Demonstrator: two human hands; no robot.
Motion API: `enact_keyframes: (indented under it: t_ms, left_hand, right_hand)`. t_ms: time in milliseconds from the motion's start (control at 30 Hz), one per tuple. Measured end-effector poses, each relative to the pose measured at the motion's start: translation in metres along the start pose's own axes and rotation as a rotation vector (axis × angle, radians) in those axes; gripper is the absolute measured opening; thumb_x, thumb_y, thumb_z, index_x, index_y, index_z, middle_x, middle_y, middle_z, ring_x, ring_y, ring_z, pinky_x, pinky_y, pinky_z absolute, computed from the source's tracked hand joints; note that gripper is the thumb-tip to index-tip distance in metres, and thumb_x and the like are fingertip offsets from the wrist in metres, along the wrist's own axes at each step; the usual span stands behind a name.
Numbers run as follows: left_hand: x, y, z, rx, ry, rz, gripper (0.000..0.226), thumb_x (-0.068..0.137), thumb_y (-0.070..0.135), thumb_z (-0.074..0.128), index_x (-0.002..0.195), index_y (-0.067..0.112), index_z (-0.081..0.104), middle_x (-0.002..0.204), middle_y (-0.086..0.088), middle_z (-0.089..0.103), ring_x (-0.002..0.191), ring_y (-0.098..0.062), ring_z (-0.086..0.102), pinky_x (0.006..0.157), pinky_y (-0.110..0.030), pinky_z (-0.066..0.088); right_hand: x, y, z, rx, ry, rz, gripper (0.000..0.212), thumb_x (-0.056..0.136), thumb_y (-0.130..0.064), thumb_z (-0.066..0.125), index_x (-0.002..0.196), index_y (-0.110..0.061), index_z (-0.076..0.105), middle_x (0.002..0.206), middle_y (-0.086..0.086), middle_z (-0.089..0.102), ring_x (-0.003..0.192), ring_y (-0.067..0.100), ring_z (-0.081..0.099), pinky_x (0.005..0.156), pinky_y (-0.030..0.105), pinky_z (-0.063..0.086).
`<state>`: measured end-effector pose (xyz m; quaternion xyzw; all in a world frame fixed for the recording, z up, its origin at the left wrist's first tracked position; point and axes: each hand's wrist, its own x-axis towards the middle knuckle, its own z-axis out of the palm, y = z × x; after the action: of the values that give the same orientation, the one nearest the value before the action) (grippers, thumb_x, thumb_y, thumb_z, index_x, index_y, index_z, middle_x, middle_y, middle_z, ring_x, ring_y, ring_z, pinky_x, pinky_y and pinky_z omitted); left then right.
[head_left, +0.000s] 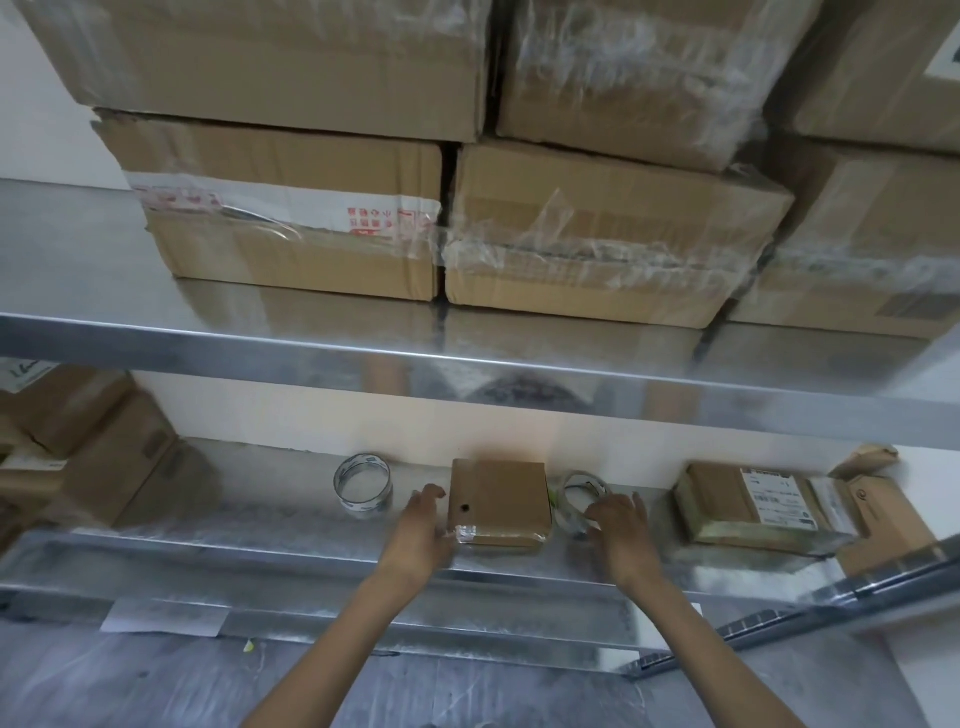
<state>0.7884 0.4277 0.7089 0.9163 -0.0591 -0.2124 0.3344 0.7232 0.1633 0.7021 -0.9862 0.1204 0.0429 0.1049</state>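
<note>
A small flat cardboard box (498, 501) with a dark hole near its left edge and clear tape on its front left corner lies on the lower metal shelf (260, 525). My left hand (423, 530) reaches in at the box's left side, fingers relaxed, close to or touching its edge. My right hand (621, 527) is to the right of the box, fingers spread, partly in front of a clear tape roll (576, 493). Neither hand holds anything.
Another tape roll (362, 486) stands left of the box. A labelled parcel (753, 506) lies on the right, brown cartons (88, 447) on the left. The upper shelf's edge (467, 366) overhangs, stacked with large wrapped cartons (597, 239).
</note>
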Motion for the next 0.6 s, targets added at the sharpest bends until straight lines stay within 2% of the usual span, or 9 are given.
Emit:
enact_keyframes:
  t_ms: [67,100,167,233,300,333,433,500,600]
  left_hand:
    - [-0.004,0.005,-0.003,0.159,0.08,0.072,0.059,0.089,0.022,0.061,0.141,0.013,0.035,0.136,-0.009,0.04,0.121,-0.025,0.046,0.093,-0.03,0.043]
    - [-0.006,0.011,-0.006,0.175,0.136,0.121,0.057,0.092,0.025,0.058,0.143,0.013,0.035,0.139,-0.009,0.038,0.126,-0.025,0.041,0.098,-0.031,0.041]
    - [-0.011,0.025,-0.01,0.116,0.226,0.256,0.049,0.093,0.025,0.058,0.139,0.015,0.043,0.136,-0.005,0.042,0.128,-0.022,0.039,0.101,-0.029,0.039]
    - [-0.015,0.047,-0.014,0.018,0.247,0.395,0.044,0.091,0.025,0.062,0.133,0.016,0.052,0.131,0.0,0.048,0.124,-0.016,0.044,0.1,-0.023,0.038]
    - [-0.018,0.07,-0.015,-0.088,0.223,0.496,0.043,0.088,0.027,0.067,0.129,0.016,0.056,0.128,0.001,0.051,0.119,-0.011,0.049,0.101,-0.023,0.038]
    - [-0.02,0.081,-0.014,-0.142,0.206,0.516,0.041,0.087,0.026,0.069,0.126,0.016,0.059,0.126,0.002,0.053,0.117,-0.011,0.051,0.101,-0.024,0.039]
    - [-0.024,0.104,-0.019,-0.402,0.189,0.401,0.022,0.081,0.015,0.073,0.098,0.028,0.067,0.109,0.006,0.061,0.103,-0.009,0.06,0.091,-0.025,0.046]
    - [-0.024,0.107,-0.024,-0.499,0.237,0.357,0.024,0.076,0.008,0.073,0.076,0.032,0.066,0.095,0.008,0.061,0.096,-0.01,0.06,0.084,-0.024,0.047]
    - [-0.025,0.104,-0.032,-0.51,0.286,0.38,0.024,0.075,0.005,0.074,0.068,0.026,0.065,0.085,0.009,0.061,0.09,-0.011,0.06,0.076,-0.023,0.05]
  right_hand:
    - [0.0,-0.002,-0.008,-0.036,0.014,0.01,0.014,0.09,-0.017,0.059,0.1,-0.016,0.069,0.102,0.006,0.069,0.109,0.022,0.056,0.115,0.039,0.006]
    - [0.0,-0.004,-0.013,-0.018,0.016,0.014,0.018,0.095,-0.024,0.053,0.106,-0.019,0.066,0.103,0.004,0.068,0.11,0.019,0.056,0.116,0.037,0.002]
    - [-0.001,-0.011,-0.024,0.109,0.082,0.019,0.018,0.096,-0.029,0.052,0.101,-0.016,0.064,0.096,0.003,0.07,0.097,0.021,0.061,0.113,0.035,0.014]
    - [-0.006,-0.028,-0.042,0.311,0.156,0.006,0.018,0.09,-0.024,0.061,0.079,-0.011,0.058,0.074,0.005,0.065,0.07,0.019,0.056,0.087,0.026,0.036]
    - [-0.014,-0.051,-0.059,0.481,0.183,-0.041,0.029,0.085,-0.02,0.066,0.065,-0.014,0.047,0.057,-0.001,0.05,0.055,0.009,0.046,0.058,0.018,0.033]
    - [-0.018,-0.062,-0.066,0.548,0.18,-0.064,0.031,0.084,-0.02,0.067,0.063,-0.015,0.045,0.054,-0.001,0.046,0.054,0.009,0.045,0.054,0.017,0.032]
    - [-0.023,-0.088,-0.076,0.762,0.151,-0.052,0.022,0.089,-0.022,0.063,0.071,-0.009,0.058,0.062,0.009,0.06,0.058,0.018,0.057,0.058,0.029,0.043]
    - [-0.026,-0.098,-0.078,0.862,0.145,-0.01,0.023,0.092,-0.023,0.06,0.075,-0.008,0.061,0.066,0.012,0.065,0.064,0.025,0.061,0.059,0.031,0.046]
    - [-0.029,-0.111,-0.082,0.903,0.128,-0.002,0.018,0.094,-0.024,0.056,0.081,-0.012,0.062,0.067,0.002,0.069,0.066,0.017,0.065,0.062,0.029,0.05]
